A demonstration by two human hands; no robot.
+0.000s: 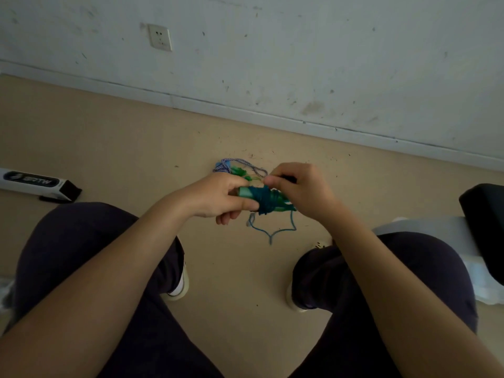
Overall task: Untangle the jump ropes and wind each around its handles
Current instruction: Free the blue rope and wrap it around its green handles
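While left hand (218, 197) grips green handles (246, 196) above the floor (109, 148), right hand (297, 189) pinches blue rope (266, 203); slack tail could snag, loosening coils. Second rope (231, 166) lies beyond.

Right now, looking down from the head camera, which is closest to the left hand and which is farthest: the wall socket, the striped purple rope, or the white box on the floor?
From the left hand:
1. Striped purple rope, just beyond the hand on the floor.
2. White box, far off to the left on the floor.
3. Wall socket, up on the wall, farthest.
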